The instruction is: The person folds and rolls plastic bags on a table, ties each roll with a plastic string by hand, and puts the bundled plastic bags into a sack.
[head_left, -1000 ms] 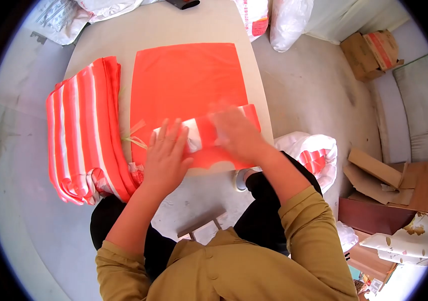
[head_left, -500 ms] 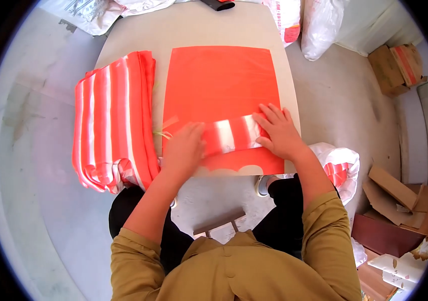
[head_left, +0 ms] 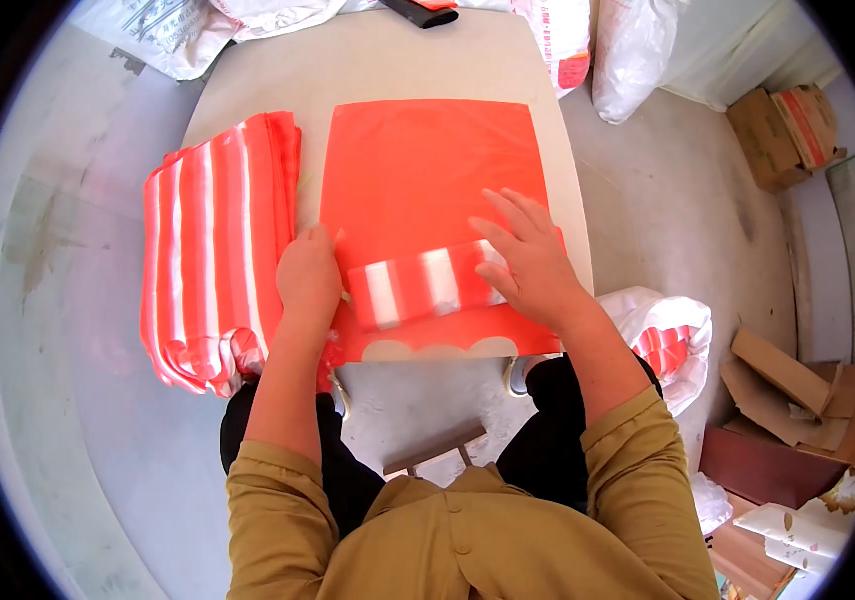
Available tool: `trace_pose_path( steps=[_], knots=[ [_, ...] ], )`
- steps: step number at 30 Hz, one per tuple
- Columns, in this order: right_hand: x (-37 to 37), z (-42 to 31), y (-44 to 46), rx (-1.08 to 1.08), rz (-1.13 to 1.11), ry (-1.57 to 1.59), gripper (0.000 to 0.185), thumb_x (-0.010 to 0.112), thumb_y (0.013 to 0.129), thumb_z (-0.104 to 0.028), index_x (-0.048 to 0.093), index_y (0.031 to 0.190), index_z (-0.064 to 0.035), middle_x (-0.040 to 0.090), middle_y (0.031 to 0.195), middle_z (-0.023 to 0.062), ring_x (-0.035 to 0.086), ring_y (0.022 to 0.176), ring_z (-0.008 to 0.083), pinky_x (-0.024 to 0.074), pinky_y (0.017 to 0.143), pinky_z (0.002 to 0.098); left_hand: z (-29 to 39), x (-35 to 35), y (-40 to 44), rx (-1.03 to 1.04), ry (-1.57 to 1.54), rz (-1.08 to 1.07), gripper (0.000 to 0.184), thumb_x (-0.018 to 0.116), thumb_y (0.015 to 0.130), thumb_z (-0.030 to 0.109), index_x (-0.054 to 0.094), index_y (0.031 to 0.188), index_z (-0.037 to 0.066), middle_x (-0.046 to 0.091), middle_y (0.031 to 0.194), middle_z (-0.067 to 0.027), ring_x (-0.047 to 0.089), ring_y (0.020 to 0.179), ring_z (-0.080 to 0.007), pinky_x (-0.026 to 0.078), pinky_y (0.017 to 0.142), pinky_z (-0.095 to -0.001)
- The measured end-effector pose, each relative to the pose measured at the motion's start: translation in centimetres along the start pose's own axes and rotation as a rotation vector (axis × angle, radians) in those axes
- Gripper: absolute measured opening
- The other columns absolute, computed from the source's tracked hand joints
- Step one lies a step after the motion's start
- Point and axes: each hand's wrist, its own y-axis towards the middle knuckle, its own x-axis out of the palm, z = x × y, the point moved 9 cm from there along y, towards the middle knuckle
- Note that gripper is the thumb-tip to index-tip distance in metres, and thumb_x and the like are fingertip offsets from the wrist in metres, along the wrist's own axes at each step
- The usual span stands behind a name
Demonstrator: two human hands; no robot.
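A flat red sheet (head_left: pixel 427 160) lies on the table, scalloped along its front edge. Across its lower part rests a folded red-and-white striped bundle (head_left: pixel 412 282), which looks like thin plastic. My right hand (head_left: pixel 532 262) is over the bundle's right end, fingers spread. Left of the bundle, my left hand (head_left: pixel 309 275) is closed at the sheet's left edge; whatever is in its fingers is hidden. A thick pile of red-and-white striped plastic (head_left: pixel 209 250) lies beside that hand. Some crinkled red material (head_left: pixel 328 358) shows just below my left wrist.
The beige table (head_left: pixel 387 55) has a black object (head_left: pixel 421 12) at its far edge. White sacks (head_left: pixel 637 55) stand behind it. At the right are an open white bag (head_left: pixel 687 372) with red striped contents and cardboard boxes (head_left: pixel 782 140). A stool (head_left: pixel 437 450) shows below.
My left hand has moved left off the bundle and closed beside the pile. The striped bundle has slid left, and my right hand's fingers have spread and lifted slightly.
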Motion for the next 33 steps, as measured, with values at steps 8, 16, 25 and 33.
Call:
trace_pose_path(
  steps=[8, 16, 25, 33],
  knots=[
    [5.1, -2.2, 0.4, 0.361, -0.237, 1.117, 0.042, 0.062, 0.1, -0.02, 0.059, 0.139, -0.0065, 0.064, 0.134, 0.0066, 0.061, 0.121, 0.0197, 0.0484, 0.102, 0.0354, 14.6, -6.5, -5.5, 0.664, -0.579, 0.175, 0.017, 0.063, 0.084, 0.0, 0.057, 0.1, 0.005, 0.065, 0.098, -0.0136, 0.064, 0.086, -0.0382, 0.052, 0.075, -0.0479],
    [4.1, -1.2, 0.0, 0.488, -0.392, 1.146, 0.022, 0.063, 0.099, -0.018, 0.065, 0.115, -0.0031, 0.068, 0.103, 0.0021, 0.062, 0.096, 0.0126, 0.051, 0.084, 0.0309, 13.6, -10.6, -5.5, 0.45, -1.476, 0.067, 0.016, 0.058, 0.097, -0.005, 0.056, 0.111, 0.003, 0.067, 0.114, -0.0136, 0.064, 0.088, -0.0181, 0.053, 0.085, -0.0309],
    [-5.4, 11.5, -2.3, 0.514, 0.865, 1.387, 0.019, 0.052, 0.107, -0.019, 0.061, 0.099, -0.0042, 0.064, 0.096, 0.0064, 0.063, 0.091, 0.0183, 0.0526, 0.088, 0.0321, 15.1, -2.3, -6.2, 0.594, -0.446, -0.106, 0.052, 0.077, 0.079, 0.01, 0.058, 0.126, 0.0, 0.058, 0.13, -0.0208, 0.058, 0.121, -0.0384, 0.05, 0.102, -0.0441],
    [-3.1, 10.5, -1.7, 0.639, 0.639, 1.421, 0.021, 0.051, 0.109, -0.024, 0.062, 0.103, -0.0061, 0.065, 0.097, 0.0045, 0.066, 0.096, 0.0186, 0.0532, 0.088, 0.0323, 16.5, 2.1, -6.7, 0.632, -0.005, 0.002, 0.048, 0.066, 0.081, 0.002, 0.055, 0.126, -0.005, 0.059, 0.123, -0.0228, 0.06, 0.116, -0.0368, 0.054, 0.094, -0.0424]
  ],
)
